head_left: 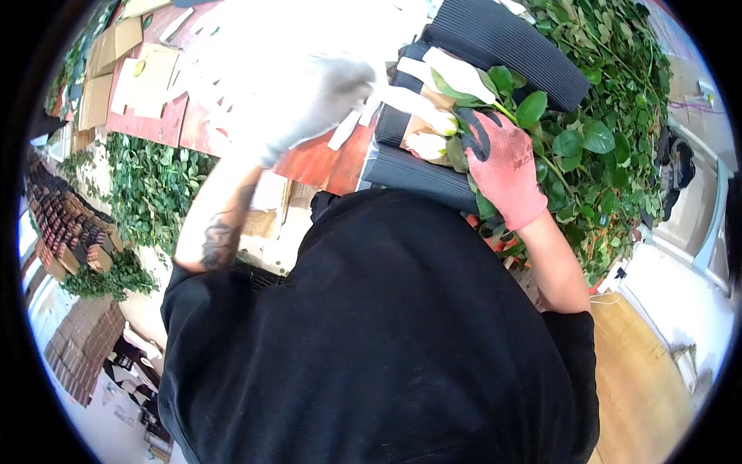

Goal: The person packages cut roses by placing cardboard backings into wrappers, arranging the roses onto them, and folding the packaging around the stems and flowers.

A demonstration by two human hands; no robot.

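My left hand point(325, 97), in a white glove, is smeared by motion over the bright left part of the table point(317, 166); its fingers and anything in them cannot be made out. In a pink glove with dark fingertips, my right hand point(502, 162) is closed around the neck of a white rose point(440, 121), at the edge of black corrugated padding point(421, 176). Another pale rose point(425, 145) lies just below it. Beyond sits a white-sleeved flower point(464, 75) with green leaves point(531, 110). White paper strips point(344, 130) lie between my hands.
A black corrugated sheet point(506, 50) covers the back of the padding. Heaped leafy stems point(603, 139) fill the right side. Cardboard pieces point(151, 77) lie at the far left of the red table, with more greenery point(151, 189) below. A pale chair frame point(707, 224) stands far right.
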